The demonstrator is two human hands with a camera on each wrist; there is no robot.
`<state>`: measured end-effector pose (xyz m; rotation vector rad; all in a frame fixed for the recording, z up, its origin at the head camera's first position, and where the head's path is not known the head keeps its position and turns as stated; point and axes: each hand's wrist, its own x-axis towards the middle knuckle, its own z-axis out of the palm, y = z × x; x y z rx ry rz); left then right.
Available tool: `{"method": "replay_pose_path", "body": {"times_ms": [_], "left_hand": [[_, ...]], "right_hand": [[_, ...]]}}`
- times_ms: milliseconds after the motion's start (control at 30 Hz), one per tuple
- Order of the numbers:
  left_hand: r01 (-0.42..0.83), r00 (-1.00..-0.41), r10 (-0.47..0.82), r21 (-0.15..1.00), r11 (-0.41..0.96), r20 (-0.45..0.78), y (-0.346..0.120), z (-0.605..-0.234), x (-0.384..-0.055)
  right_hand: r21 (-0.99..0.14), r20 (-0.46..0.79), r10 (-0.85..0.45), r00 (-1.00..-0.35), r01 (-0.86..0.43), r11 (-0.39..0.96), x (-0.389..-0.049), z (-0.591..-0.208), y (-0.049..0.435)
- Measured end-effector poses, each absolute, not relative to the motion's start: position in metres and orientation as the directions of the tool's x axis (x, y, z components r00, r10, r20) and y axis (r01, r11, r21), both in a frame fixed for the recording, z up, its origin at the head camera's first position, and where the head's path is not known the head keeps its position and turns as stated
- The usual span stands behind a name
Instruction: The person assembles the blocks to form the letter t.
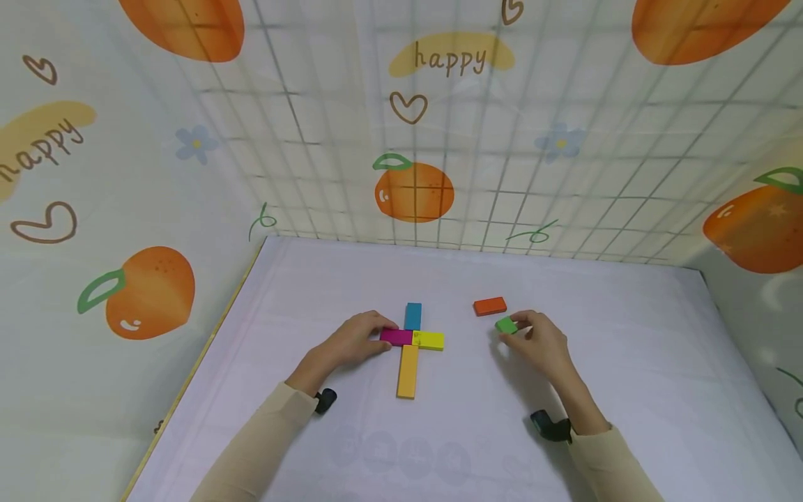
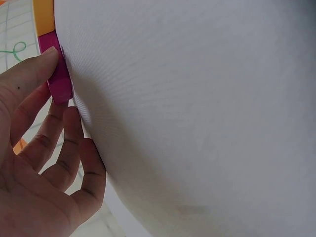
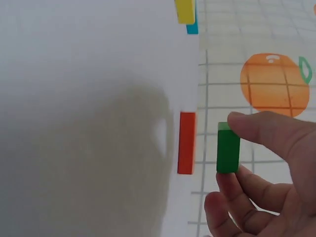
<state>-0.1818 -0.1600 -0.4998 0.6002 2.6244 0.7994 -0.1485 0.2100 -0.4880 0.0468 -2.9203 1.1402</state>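
Observation:
My left hand [image 1: 359, 339] pinches the magenta block [image 1: 396, 337] between thumb and fingers, at the left arm of a cross of blocks on the table. The yellow block [image 1: 430, 341] lies to its right, the blue block [image 1: 413, 316] above, and the long orange-yellow block [image 1: 407, 372] below. Over on the right, my right hand [image 1: 541, 344] pinches a small green block [image 1: 505, 325] by its ends, thumb on one and fingertips on the other. In the right wrist view the green block [image 3: 228, 148] shows raised off the table. A red-orange block [image 1: 490, 307] lies just beyond it.
A white cloth covers the table [image 1: 351, 446]. Behind it and at the sides hangs a printed curtain [image 1: 326, 139] with oranges, hearts and grid lines. A dark strap camera [image 1: 551, 426] sits on the right wrist, and another [image 1: 325, 401] on the left.

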Motion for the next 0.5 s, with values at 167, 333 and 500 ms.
{"method": "replay_pose_path", "body": {"times_ms": [167,333,500], "left_hand": [[0.29,-0.857,0.477,0.585,0.758,-0.193,-0.159,-0.498,-0.182],[0.286,-0.858,0.475,0.586,0.758,-0.195,-0.159,-0.498,-0.182],[0.285,-0.858,0.474,0.586,0.758,-0.196,-0.16,-0.499,-0.182]], "right_hand": [[-0.692,0.054,-0.056,-0.997,-0.078,0.717,-0.138,-0.483,0.205],[-0.698,0.069,-0.076,-0.995,-0.103,0.709,-0.129,-0.482,0.198],[-0.703,0.075,-0.097,-0.993,-0.121,0.701,-0.119,-0.483,0.19]]}}
